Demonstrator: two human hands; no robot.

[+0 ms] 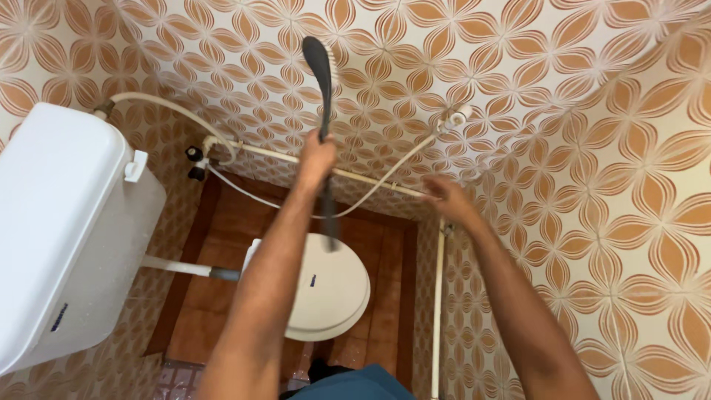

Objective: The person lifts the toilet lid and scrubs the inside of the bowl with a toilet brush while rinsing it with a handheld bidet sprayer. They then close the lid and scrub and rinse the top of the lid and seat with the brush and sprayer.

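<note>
From my feed, I look straight down on the floor (pixel 222 244), laid in reddish-brown tiles, darker along the edge strips next to the patterned walls. A white toilet (pixel 333 296) stands directly on it, lid closed, set near the middle of the tiled patch. A thin white pipe (pixel 437 318) runs down the right-hand wall corner to meet the floor. At the near edge, a strip of paler, purplish tiles (pixel 178 374) borders the brown ones. Parts of the floor are hidden behind the lid and my forearms, so I cannot tell what lies there.
</note>
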